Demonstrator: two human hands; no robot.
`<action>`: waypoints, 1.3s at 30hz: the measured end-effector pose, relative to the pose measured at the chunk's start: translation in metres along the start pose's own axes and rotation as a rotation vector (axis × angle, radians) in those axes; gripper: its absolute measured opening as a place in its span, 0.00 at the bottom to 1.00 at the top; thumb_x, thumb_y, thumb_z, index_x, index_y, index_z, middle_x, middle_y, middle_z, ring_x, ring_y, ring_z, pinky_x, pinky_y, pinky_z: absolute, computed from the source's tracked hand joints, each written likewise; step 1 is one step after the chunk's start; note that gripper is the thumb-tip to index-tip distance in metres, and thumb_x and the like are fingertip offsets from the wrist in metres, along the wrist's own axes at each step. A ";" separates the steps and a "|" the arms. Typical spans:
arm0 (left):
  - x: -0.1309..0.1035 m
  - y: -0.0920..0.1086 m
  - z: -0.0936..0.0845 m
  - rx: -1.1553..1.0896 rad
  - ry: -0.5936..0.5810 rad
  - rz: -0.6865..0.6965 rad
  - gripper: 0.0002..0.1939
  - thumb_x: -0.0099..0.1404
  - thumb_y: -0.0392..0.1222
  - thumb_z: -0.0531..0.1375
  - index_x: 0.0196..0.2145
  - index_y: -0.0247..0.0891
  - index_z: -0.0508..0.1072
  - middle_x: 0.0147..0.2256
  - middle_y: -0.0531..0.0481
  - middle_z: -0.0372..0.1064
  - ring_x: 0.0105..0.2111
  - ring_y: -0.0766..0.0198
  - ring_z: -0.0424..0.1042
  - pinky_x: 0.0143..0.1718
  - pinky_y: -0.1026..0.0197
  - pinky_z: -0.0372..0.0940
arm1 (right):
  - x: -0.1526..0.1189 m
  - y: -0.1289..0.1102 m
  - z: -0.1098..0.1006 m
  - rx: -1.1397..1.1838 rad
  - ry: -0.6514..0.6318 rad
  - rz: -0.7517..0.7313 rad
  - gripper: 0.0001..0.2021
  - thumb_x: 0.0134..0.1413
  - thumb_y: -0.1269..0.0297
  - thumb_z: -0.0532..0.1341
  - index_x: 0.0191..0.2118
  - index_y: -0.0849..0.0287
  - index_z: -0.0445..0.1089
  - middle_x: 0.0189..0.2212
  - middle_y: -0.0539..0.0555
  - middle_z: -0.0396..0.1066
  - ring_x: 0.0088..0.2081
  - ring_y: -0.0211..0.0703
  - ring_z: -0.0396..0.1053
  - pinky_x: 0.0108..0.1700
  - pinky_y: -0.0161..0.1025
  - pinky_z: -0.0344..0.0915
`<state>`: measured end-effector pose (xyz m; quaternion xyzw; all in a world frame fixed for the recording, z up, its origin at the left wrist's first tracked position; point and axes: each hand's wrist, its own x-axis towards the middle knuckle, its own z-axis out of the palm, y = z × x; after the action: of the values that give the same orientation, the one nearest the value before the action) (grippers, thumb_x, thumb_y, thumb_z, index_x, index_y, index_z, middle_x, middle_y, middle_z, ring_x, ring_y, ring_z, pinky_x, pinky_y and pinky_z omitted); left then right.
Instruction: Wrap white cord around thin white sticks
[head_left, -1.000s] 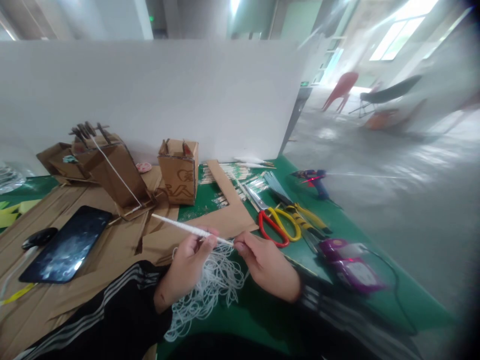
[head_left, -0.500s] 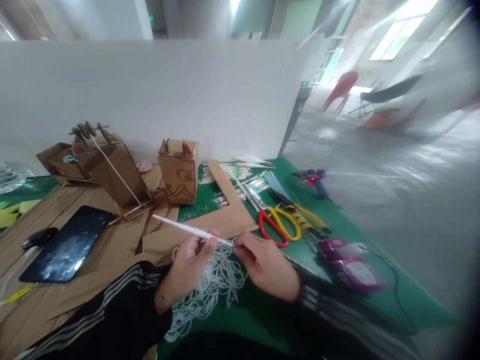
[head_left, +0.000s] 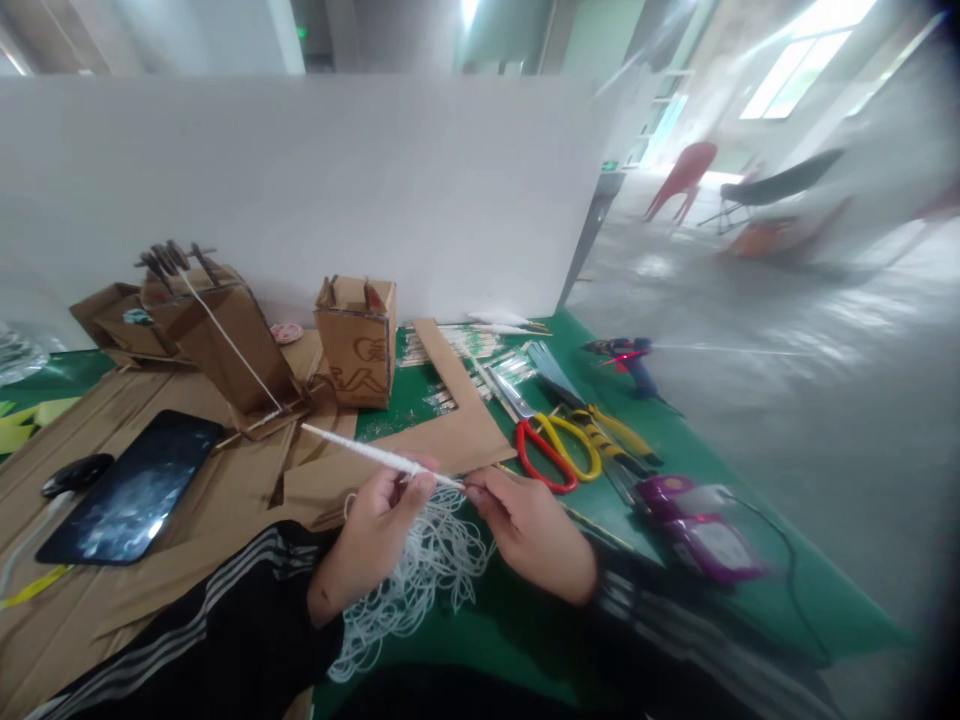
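Observation:
A thin wooden stick (head_left: 358, 447) wound with white string slants across the middle, its bare tip pointing up and left. My left hand (head_left: 388, 520) pinches it near the middle between thumb and fingers. At the lower right end, my right hand (head_left: 529, 525) has its fingertips closed on the same stick. Beneath both hands lies a loose tangle of white string (head_left: 431, 570), partly covered by my left hand and forearm. Just behind the stick is an L-shaped strip of cardboard (head_left: 450, 440).
Scissors (head_left: 546, 455) with red and yellow handles, pliers (head_left: 619, 440) and a purple device (head_left: 701, 530) lie to the right. A hot glue gun (head_left: 630, 360) is farther back. Cardboard structures (head_left: 356, 345), bundled sticks (head_left: 450, 347) and a dark phone (head_left: 131, 485) stand or lie behind and left.
Both hands keep their hold on the stick. It has shifted very slightly up and left; the surroundings look the same.

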<state>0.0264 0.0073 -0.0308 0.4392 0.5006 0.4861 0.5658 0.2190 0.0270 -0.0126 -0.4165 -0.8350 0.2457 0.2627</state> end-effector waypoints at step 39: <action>-0.001 0.000 0.001 0.019 0.002 0.030 0.18 0.61 0.52 0.60 0.43 0.36 0.70 0.25 0.56 0.62 0.20 0.74 0.53 0.20 0.69 0.49 | 0.000 -0.003 0.007 0.026 0.026 -0.006 0.08 0.64 0.68 0.50 0.36 0.57 0.65 0.30 0.53 0.71 0.32 0.42 0.69 0.33 0.37 0.62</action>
<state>0.0270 0.0064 -0.0309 0.4515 0.4991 0.4903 0.5537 0.2128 0.0243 -0.0160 -0.4138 -0.8294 0.2503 0.2798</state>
